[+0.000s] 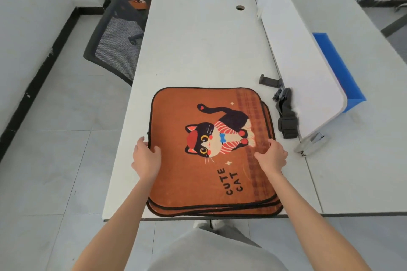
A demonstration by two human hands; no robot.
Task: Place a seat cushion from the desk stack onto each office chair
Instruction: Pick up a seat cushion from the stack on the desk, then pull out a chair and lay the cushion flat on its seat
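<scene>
Fingers of the left hand (146, 156) and right hand (272, 156) are pinching opposite edges of the top cushion (204, 145) on the desk (198, 46) stack — thin layers are risking a double pick, or dragging the stack off the near edge.

**Odds and ends beside my work**

On the counter (198, 46) I see a small black phone clip (270, 81) and, near it, a black strap with buckles (286, 116) lying against the white divider panel (295, 55). A blue box (339, 70) sits behind the panel. Grey floor tiles (55, 160) stretch out to my left.
</scene>
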